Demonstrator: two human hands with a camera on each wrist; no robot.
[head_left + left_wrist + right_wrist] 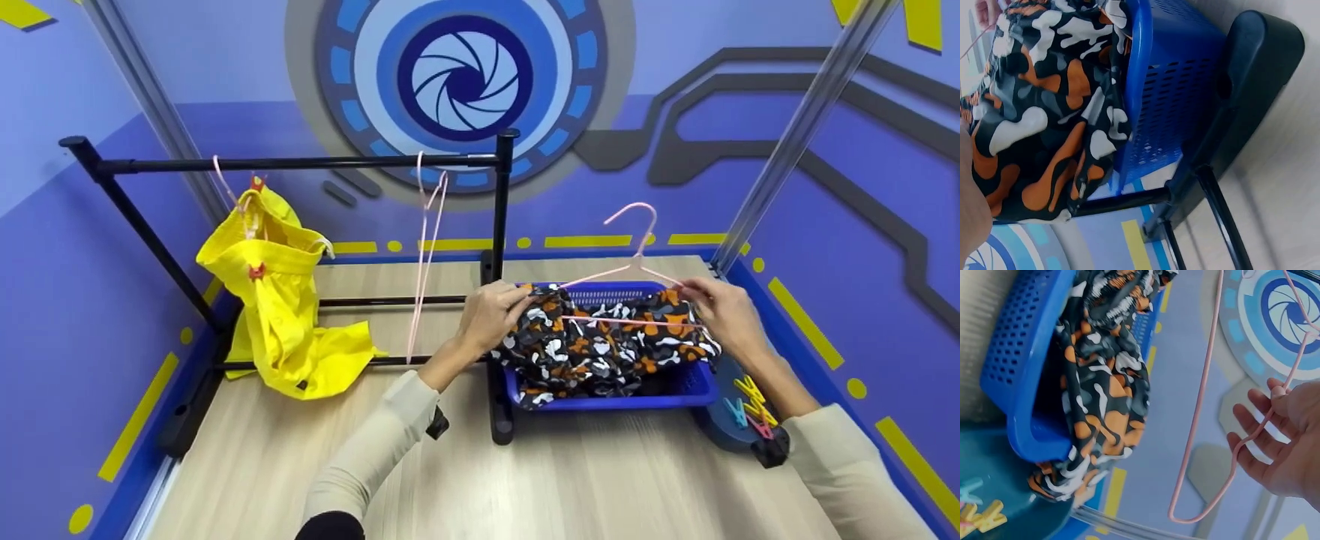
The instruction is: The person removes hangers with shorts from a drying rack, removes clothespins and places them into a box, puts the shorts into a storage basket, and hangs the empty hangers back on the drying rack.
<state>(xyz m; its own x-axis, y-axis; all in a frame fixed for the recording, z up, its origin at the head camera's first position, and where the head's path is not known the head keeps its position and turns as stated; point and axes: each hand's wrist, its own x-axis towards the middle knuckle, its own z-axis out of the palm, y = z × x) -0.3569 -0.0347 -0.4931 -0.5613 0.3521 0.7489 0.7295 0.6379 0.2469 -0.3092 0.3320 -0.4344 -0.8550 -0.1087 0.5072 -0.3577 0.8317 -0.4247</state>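
Observation:
A pink hanger [637,264] stands hook-up over a camouflage-print garment [592,352] in black, orange, white and grey. The garment lies bunched over the blue basket [615,403], and the hanger's bottom bar crosses in front of it. My left hand [491,315] pinches the garment's upper left edge; its fingertips are partly hidden there. With thumb and fingers, my right hand [1283,439] holds the hanger's right arm. In the right wrist view, the hanger's right end shows bare, apart from the cloth. Whether the garment is trousers or shorts cannot be told.
Left of the basket stands a black rack [315,163]. Yellow trousers [281,300] hang there from a hanger with red clips, beside another pink hanger [424,262]. A dark blue tray [720,431] at the basket's right holds several coloured clothespins [752,397]. Walls enclose the table.

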